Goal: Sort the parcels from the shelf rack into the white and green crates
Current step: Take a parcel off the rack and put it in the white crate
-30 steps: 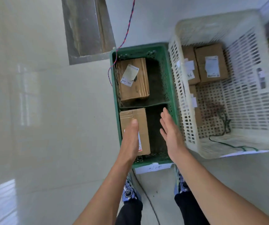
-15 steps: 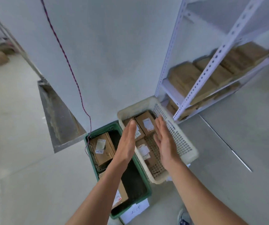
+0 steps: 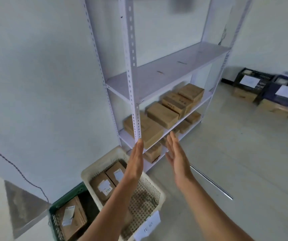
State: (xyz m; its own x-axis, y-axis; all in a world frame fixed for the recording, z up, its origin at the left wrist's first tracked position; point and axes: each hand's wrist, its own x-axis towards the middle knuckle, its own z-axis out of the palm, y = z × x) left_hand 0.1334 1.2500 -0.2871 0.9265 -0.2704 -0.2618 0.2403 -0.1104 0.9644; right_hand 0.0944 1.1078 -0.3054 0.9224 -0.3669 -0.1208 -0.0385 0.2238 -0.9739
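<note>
Reaching empty-handed toward the white slotted-steel shelf rack (image 3: 134, 94) for another brown cardboard parcel.

Raised side by side with palms facing each other and fingers straight, the left hand (image 3: 136, 162) and right hand (image 3: 178, 159): both spread apart, gripping nothing, spaced as if ready to clamp a box from two sides. Lined up flat along the second-lowest shelf, the plain brown cardboard parcels (image 3: 162, 115), nearest one just beyond the fingertips, more on the bottom shelf; upper shelf bare. Parked on the floor right at the rack's foot, probably to keep each carry short: the white perforated plastic crate (image 3: 91, 173) with labelled boxes inside, and touching its left side the green plastic crate (image 3: 65, 200), also holding a labelled box.
</note>
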